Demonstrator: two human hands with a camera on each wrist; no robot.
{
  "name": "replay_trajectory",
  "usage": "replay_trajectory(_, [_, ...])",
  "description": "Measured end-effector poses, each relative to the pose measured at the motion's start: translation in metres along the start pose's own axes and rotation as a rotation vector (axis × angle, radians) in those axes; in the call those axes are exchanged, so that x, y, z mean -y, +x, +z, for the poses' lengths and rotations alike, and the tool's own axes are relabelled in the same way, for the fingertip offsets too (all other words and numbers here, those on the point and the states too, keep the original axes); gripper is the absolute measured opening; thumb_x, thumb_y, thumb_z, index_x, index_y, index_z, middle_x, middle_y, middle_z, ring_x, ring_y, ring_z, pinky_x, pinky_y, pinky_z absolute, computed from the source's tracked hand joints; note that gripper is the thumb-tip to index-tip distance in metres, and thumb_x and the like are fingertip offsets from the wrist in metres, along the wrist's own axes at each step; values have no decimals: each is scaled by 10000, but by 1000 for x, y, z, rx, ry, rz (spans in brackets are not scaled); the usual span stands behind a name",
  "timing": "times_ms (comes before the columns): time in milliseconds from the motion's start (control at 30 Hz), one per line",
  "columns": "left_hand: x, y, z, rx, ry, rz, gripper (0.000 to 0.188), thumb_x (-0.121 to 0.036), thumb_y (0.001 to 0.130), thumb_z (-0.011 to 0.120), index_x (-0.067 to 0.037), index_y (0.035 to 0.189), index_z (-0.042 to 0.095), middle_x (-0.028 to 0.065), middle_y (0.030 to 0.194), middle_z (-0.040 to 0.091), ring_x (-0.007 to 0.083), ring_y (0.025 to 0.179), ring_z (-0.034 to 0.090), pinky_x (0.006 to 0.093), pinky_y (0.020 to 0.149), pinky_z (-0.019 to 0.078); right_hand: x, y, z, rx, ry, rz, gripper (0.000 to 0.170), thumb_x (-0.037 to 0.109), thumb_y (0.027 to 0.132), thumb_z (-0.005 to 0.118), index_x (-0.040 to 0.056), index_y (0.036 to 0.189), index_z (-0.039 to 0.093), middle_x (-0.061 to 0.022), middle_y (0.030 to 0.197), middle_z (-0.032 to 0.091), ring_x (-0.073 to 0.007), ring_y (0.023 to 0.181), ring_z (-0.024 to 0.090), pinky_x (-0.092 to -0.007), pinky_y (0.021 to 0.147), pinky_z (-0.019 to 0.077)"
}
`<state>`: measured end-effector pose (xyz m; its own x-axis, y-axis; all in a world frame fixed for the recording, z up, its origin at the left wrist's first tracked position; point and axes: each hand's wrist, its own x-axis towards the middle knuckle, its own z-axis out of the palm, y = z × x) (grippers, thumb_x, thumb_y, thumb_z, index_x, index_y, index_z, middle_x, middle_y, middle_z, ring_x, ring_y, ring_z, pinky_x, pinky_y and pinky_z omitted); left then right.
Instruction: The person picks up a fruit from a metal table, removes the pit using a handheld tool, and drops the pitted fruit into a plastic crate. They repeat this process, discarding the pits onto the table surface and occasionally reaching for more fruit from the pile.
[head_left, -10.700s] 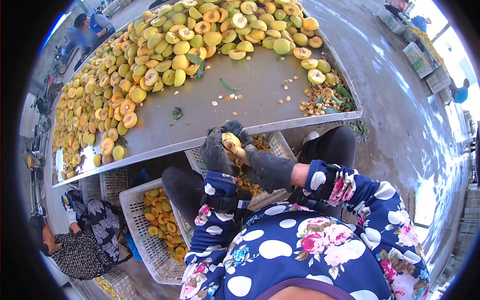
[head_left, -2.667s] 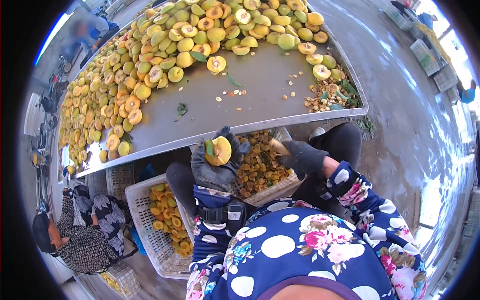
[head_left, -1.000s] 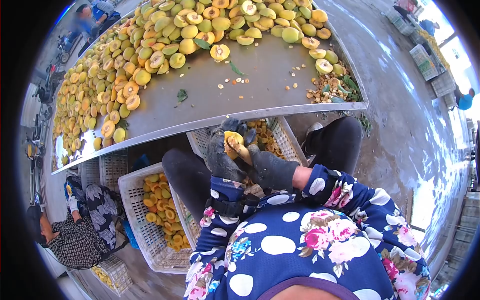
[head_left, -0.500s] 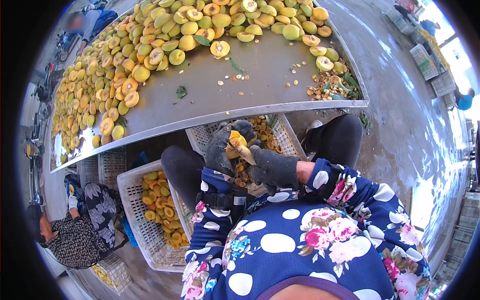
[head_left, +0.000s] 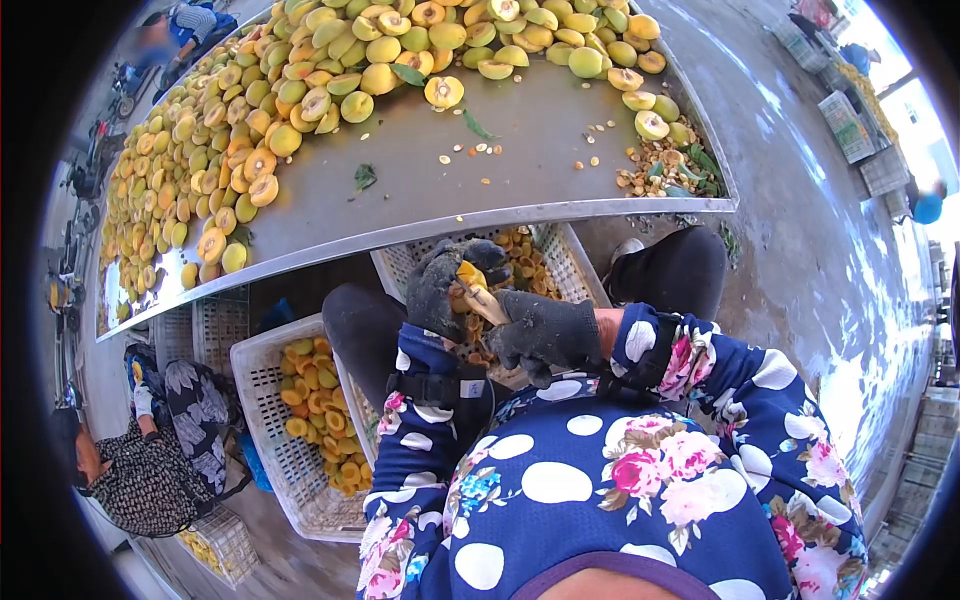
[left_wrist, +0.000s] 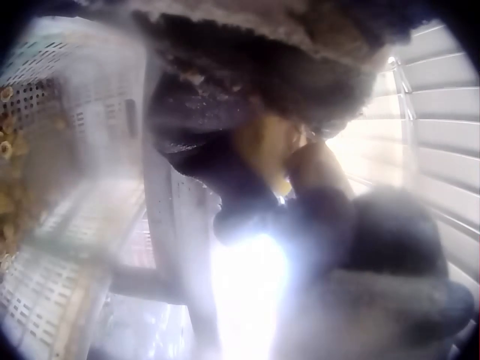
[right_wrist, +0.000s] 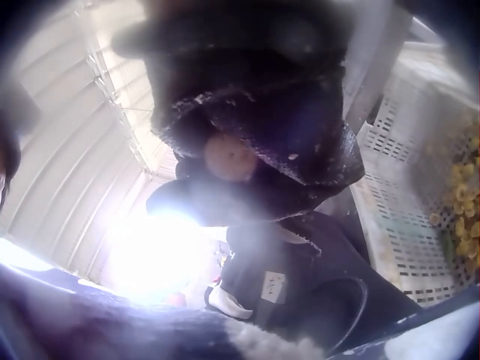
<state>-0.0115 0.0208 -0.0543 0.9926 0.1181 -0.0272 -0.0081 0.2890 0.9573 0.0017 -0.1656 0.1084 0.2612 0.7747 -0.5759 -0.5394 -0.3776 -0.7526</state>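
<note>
My gloved left hand (head_left: 433, 290) curls round a yellow apricot half (head_left: 468, 272), mostly hidden by the fingers in the head view. In the left wrist view the apricot (left_wrist: 260, 146) shows blurred between dark fingers. My gloved right hand (head_left: 548, 332) grips a short wooden-handled tool (head_left: 487, 304) whose tip meets the fruit. Its working end is hidden. The round butt of the wooden handle (right_wrist: 230, 157) sticks out of the right fist in the right wrist view. Both hands are close together above a white crate (head_left: 585, 275) of cut apricot pieces, just in front of the table edge.
A metal-rimmed table (head_left: 400, 200) bears a big heap of halved apricots (head_left: 230, 150), loose pits (head_left: 655, 165) and leaves. Another white crate (head_left: 250, 385) of apricot halves stands left of my knees. A seated person (head_left: 150, 480) is at the far left.
Earlier the left palm lay open with an apricot half and leaf, the right hand apart. Both hands then came together; over the last second the left fingers close further over the fruit.
</note>
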Motion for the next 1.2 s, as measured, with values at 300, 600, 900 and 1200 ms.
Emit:
replay_trajectory(300, [-62, -8, 38, 8, -357, -176, 265, -149, 850, 443, 15, 1009, 576, 136, 953, 596, 225, 820, 596, 334, 749, 497, -11, 21, -3, -158, -338, 10, 295, 101, 821, 478, -7, 1074, 372, -118, 712, 528, -167, 431, 535, -280, 340, 440])
replay_trajectory(600, [-65, -14, 47, -148, 577, 230, 256, -156, 823, 519, -7, 1023, 578, 125, 917, 611, 233, 836, 598, 333, 734, 509, -39, 42, -8, -441, -1099, -221, 307, 128, 800, 522, -1, 1072, 463, -213, 762, 577, -341, 690, 603, -398, 610, 473])
replay_trajectory(900, [-17, -6, 16, -31, -473, -21, 354, -218, 838, 497, 37, 1080, 533, 172, 1027, 575, 258, 887, 585, 347, 759, 512, -8, 33, 6, -145, -231, 35, 379, 87, 800, 483, 15, 1146, 346, -90, 710, 511, -154, 476, 533, -272, 375, 459])
replay_trajectory(1200, [-36, -11, 24, 7, -534, -263, 358, -254, 873, 403, 32, 1023, 557, 140, 980, 604, 233, 852, 600, 329, 783, 495, -14, 42, -5, -204, -627, 97, 262, 119, 784, 534, -21, 992, 458, -186, 811, 555, -262, 699, 583, -351, 551, 457])
